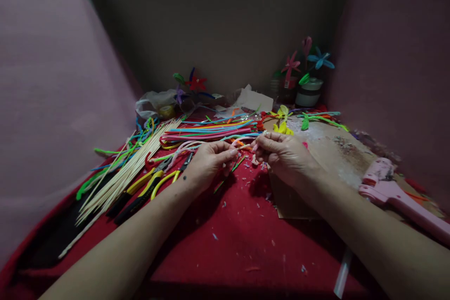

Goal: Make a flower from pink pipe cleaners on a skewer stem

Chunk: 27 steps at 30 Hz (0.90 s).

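Above the middle of the red cloth [225, 243], my left hand [214, 159] pinches one end of a thin pale stem [243, 147] between thumb and fingers. My right hand [277, 150] has its fingers closed around the stem's other end, with a bit of pale pink fuzzy material at the fingertips. The two hands are a short gap apart. Just behind them lies a bundle of coloured pipe cleaners [211, 132]. A thin green strand [225, 179] hangs or lies beneath my left hand; which one is unclear.
Wooden sticks [116, 176] and yellow-handled pliers [140, 190] lie left. At right are cardboard [293, 199] and a pink glue gun [397, 194]. Yellow fuzzy pieces [283, 127] lie behind my right hand. A pot with fuzzy flowers [309, 93] stands at the back right.
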Available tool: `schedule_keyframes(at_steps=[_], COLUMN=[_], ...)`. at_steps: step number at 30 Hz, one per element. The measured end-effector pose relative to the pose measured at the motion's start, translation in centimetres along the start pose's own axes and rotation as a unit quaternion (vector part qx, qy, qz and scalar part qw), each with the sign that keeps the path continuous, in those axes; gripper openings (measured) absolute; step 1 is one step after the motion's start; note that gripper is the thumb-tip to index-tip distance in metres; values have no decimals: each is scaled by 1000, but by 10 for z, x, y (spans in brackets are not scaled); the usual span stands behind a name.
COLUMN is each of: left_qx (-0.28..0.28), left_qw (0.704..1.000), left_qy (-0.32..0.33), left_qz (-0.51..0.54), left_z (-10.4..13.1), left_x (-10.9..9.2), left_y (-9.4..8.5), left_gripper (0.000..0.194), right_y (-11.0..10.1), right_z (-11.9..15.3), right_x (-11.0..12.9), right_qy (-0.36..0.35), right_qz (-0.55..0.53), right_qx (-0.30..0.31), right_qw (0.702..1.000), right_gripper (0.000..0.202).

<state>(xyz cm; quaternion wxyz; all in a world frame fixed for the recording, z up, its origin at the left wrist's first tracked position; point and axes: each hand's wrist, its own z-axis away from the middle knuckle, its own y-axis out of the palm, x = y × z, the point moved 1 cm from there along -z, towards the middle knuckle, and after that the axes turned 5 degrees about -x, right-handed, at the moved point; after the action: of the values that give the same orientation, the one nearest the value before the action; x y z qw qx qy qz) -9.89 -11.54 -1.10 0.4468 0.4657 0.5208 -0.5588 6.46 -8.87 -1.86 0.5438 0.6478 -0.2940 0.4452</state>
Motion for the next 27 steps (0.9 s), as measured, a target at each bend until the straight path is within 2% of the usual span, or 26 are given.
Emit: schedule_keyframes(at_steps=[3, 6, 9, 13, 16, 20, 24, 27], left_qx=[-56, -76, -86, -74, -58, -47, -48, -44], left_qw=[990, 967, 937, 897, 873, 845, 852, 856], left_qy=[52, 126, 155, 130, 107, 88, 78, 69], left_qz=[-115, -211, -300, -415, -472, -525, -516, -511], left_z=[-5, -11, -13, -14, -14, -16, -16, -17], left_x=[5, 13, 17, 17, 19, 23, 22, 20], left_y=[-2, -3, -5, -7, -6, -4, -4, -5], left_gripper=[16, 14, 17, 26, 25, 21, 26, 27], right_y=[0, -2, -3, -2, -3, -10, -17, -17], right_z=[1, 1, 2, 2, 0, -4, -4, -1], right_x=[9, 15, 24, 42, 52, 49, 33, 23], right_qy=[-1, -18, -31, -34, -38, -35, 21, 65], right_qz=[0, -5, -17, -25, -28, -26, -31, -22], right_qx=[0, -9, -18, -17, -5, -11, -37, -31], right_qw=[1000, 1000, 999, 999, 999, 999, 999, 997], right_gripper=[18, 18, 15, 11, 11, 14, 18, 19])
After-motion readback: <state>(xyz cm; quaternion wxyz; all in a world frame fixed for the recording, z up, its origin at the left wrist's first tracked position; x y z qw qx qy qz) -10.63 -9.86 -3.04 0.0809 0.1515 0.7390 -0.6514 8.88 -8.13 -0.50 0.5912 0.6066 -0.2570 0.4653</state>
